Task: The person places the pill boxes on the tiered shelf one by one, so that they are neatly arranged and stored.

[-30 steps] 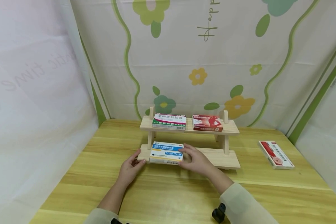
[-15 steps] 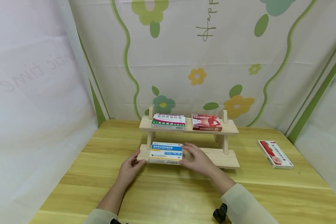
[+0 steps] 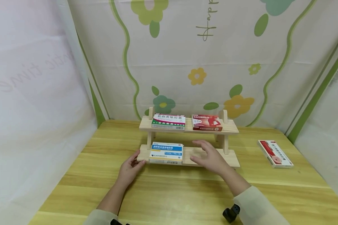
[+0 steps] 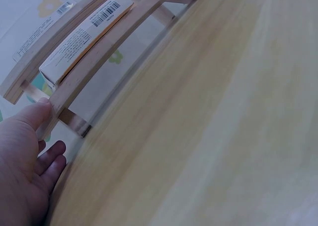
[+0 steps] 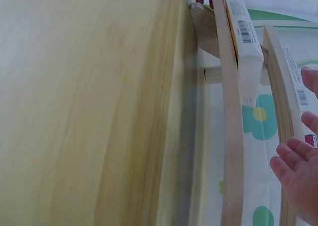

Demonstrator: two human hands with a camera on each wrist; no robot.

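A two-tier wooden display rack (image 3: 209, 157) stands on the table. At its left end my left hand (image 3: 128, 171) grips the lower shelf; the left wrist view shows the thumb (image 4: 37, 113) on the board and other fingers lower down. A blue, white and yellow medicine box (image 3: 166, 153) lies on that shelf's left half. To the right of this box, my right hand (image 3: 212, 157) hovers over the lower shelf with fingers spread, apart from the box. On the upper shelf lie a white and green medicine box (image 3: 168, 121) and a red medicine box (image 3: 207, 122).
A white and red medicine box (image 3: 275, 154) lies on the wooden table (image 3: 169, 193) right of the rack. Behind stands a white curtain (image 3: 171, 56) printed with flowers, and similar cloth encloses both sides.
My right hand has let go of the blue, white and yellow medicine box and moved right, its fingers opening. The left hand stays at the rack's end.
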